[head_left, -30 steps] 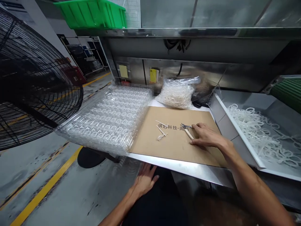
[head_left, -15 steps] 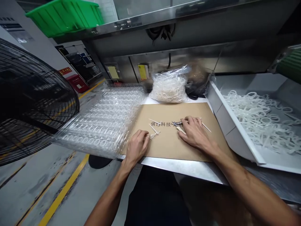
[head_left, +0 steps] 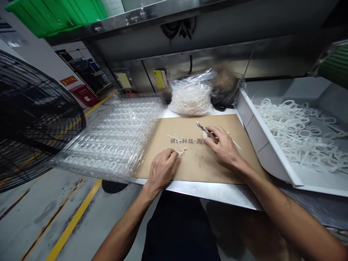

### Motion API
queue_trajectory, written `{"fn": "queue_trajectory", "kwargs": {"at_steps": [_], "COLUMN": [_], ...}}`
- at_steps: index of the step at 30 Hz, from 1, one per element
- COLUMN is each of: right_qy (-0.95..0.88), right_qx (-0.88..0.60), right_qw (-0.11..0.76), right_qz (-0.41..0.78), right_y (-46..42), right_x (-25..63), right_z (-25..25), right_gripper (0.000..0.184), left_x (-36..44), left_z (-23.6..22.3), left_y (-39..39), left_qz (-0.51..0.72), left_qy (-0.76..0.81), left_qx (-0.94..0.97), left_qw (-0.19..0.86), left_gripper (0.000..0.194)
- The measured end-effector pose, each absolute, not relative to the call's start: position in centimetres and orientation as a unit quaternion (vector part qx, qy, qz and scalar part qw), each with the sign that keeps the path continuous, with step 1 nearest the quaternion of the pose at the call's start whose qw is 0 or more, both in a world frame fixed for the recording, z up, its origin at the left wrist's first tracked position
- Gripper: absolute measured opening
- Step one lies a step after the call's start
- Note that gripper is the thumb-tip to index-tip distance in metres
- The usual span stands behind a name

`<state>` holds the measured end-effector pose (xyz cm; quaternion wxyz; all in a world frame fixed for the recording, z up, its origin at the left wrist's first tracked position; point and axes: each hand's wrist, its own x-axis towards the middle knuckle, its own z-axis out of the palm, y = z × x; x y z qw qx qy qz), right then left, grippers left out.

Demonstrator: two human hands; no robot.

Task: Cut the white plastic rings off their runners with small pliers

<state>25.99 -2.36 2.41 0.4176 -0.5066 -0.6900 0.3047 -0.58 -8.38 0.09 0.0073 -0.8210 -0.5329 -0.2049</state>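
Note:
A brown cardboard sheet (head_left: 195,163) with printed characters lies on a steel table. My right hand (head_left: 221,146) is shut on small metal snips (head_left: 202,127), their tips pointing up and left. A thin white plastic strip (head_left: 236,142) lies beyond that hand's fingers. My left hand (head_left: 163,169) rests on the sheet's near edge, its fingertips gripping a small white plastic piece (head_left: 181,152). Part of that piece is hidden under the fingers. Another thin white strip (head_left: 174,138) lies just above the left hand.
Stacked clear plastic blister trays (head_left: 108,141) lie left of the sheet. Behind it sits a clear bag of white plastic rings (head_left: 191,98). A white bin (head_left: 268,145) of loose rings stands right. A black fan guard (head_left: 35,123) looms left. The steel table edge (head_left: 206,190) runs in front.
My left hand has come up from below the table onto the sheet and taken the white piece. My right hand has lifted the snips off the sheet. The head view has shifted slightly.

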Motion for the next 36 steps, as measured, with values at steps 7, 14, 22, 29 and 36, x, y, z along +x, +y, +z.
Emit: {"fn": "queue_trajectory", "kwargs": {"at_steps": [7,14,22,29,36], "right_qy": [-0.543,-0.476,-0.503,-0.537,-0.531], "right_qx": [-0.429,-0.381,-0.313,-0.32,-0.374], "right_qw": [0.454,0.442,0.358,0.261,0.23], "right_qz": [0.562,0.658,0.721,0.736,0.724], "right_y": [-1.6,-2.5,-4.6,-6.8,-7.6], "right_x": [26.3,25.8,25.5,23.9,23.1], "right_z": [2.2,2.5,2.7,3.4,3.2], "right_gripper": [0.061,0.042,0.04,0.046,0.041], "left_x": [-0.9,-0.5,-2.0,-1.7,-0.9], "left_z": [0.5,-0.7,0.0,-0.4,-0.5], "left_y": [-9.0,-8.5,-7.8,-8.0,-8.2], "left_qz": [-0.202,-0.262,-0.425,-0.543,-0.547], "left_qy": [-0.525,-0.554,-0.566,-0.533,-0.504], "left_qx": [-0.827,-0.789,-0.706,-0.647,-0.665], "left_qw": [-0.02,-0.048,-0.042,-0.049,-0.063], "left_gripper": [0.016,0.009,0.017,0.017,0.02]}}
